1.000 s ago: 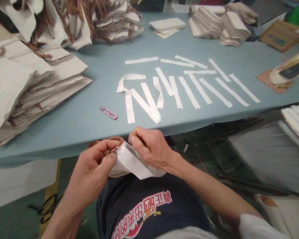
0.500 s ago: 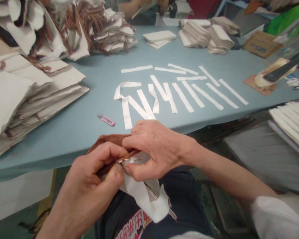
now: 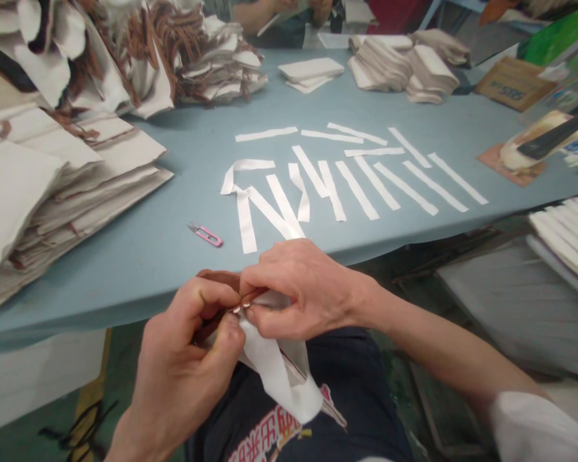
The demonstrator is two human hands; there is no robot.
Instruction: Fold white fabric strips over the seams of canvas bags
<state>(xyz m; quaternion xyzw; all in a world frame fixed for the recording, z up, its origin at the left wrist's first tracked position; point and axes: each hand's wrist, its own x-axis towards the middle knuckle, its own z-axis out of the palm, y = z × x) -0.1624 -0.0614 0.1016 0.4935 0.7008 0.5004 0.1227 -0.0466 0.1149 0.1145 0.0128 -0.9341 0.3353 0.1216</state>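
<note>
A brown and white fabric piece [image 3: 289, 378] is held over my lap at the table's front edge, its white part hanging down. My left hand [image 3: 192, 346] pinches its brown edge between thumb and forefinger. Close beside it, my right hand [image 3: 298, 292] pinches the same edge, the fingertips of both hands nearly touching. Small white bits show at the edge between the thumbs. Pink thread snips [image 3: 207, 235] lie on the blue table [image 3: 149, 218] beyond my left hand. Several white strips [image 3: 359, 189] are spread behind my right hand.
Piles of white and brown fabric pieces [image 3: 96, 144] cover the table's left side. Folded stacks [image 3: 383, 64], a cardboard box [image 3: 513, 83] and a brush-like tool on a brown pad [image 3: 503, 163] stand farther right. Another person's hands [image 3: 282, 8] show at the far side.
Both hands have drawn closer together on the fabric edge, and the brown part has dropped lower. The hanging white part has shifted slightly. The view has moved a little.
</note>
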